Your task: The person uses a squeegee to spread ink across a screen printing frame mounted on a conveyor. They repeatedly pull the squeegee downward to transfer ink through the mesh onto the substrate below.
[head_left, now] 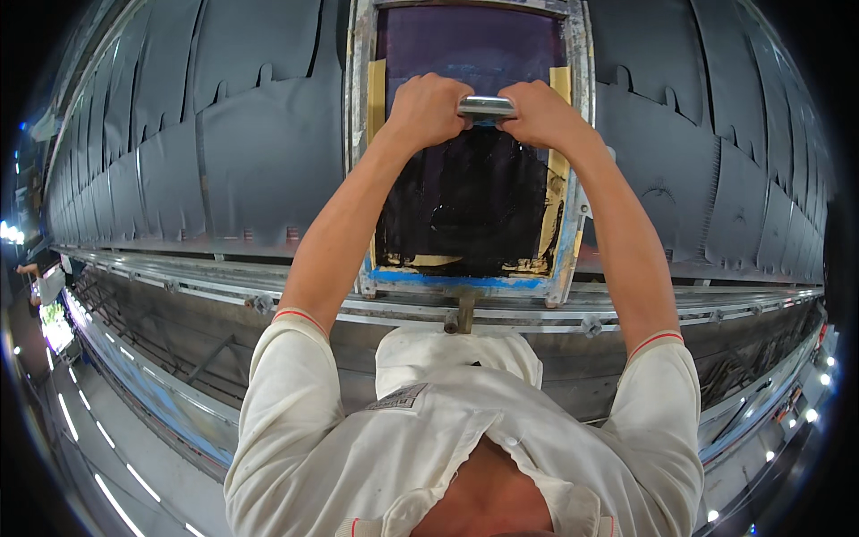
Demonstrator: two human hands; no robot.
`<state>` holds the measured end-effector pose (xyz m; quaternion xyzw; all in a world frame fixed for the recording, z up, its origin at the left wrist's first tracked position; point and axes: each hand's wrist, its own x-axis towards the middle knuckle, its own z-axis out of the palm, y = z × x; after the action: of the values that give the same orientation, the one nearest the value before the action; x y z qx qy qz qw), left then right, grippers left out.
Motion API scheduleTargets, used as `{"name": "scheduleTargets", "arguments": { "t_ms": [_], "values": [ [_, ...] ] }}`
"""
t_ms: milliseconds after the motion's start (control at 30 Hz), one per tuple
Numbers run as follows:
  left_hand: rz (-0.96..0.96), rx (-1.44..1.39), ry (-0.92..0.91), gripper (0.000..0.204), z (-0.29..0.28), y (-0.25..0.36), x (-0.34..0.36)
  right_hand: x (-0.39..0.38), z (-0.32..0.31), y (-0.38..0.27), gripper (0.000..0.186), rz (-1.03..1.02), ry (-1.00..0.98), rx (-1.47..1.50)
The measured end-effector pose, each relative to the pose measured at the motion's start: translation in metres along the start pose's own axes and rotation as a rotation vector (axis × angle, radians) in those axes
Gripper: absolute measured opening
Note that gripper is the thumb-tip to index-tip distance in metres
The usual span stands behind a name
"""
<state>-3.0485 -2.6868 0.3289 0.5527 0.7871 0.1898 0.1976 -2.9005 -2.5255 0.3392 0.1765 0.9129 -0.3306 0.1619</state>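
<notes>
Squeegee (488, 106) between left hand (429, 109) and right hand (541, 113), both grasping its ends, screen (361, 107) beneath them, ink (465, 201) on their near side

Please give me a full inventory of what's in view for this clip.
Screen frame: one, worn grey, centre
Mesh: one, dark purple, inside frame
Ink: one patch, black, on mesh's near part
Squeegee: one, silvery handle, between hands
Tape strips: at least two, yellow, mesh sides
Sheets: many, dark grey, both sides of frame
Rail: at least one, silvery, below frame
Lights: several, white, outer edges
Another person: one, white clothing, far left
Shirt: one, white, red trim, bottom
Left hand, right hand: one each, bare, gripping squeegee
</notes>
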Motion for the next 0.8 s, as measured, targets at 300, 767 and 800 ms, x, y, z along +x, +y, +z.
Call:
{"name": "scheduleTargets", "arguments": {
  "t_ms": [300,767,800],
  "values": [
    [0.069,0.01,0.019,0.016,0.045,0.037,-0.116,-0.1,0.085,-0.018,0.016,-0.133,0.081,-0.021],
    [0.087,-0.03,0.114,0.023,0.005,0.011,-0.027,-0.111,0.068,0.093,0.033,0.588,0.882,0.431],
    [0.091,-0.032,0.115,0.023,0.005,0.012,-0.03,-0.108,0.073,0.095,0.033,0.547,0.901,0.433]
  ]
}}
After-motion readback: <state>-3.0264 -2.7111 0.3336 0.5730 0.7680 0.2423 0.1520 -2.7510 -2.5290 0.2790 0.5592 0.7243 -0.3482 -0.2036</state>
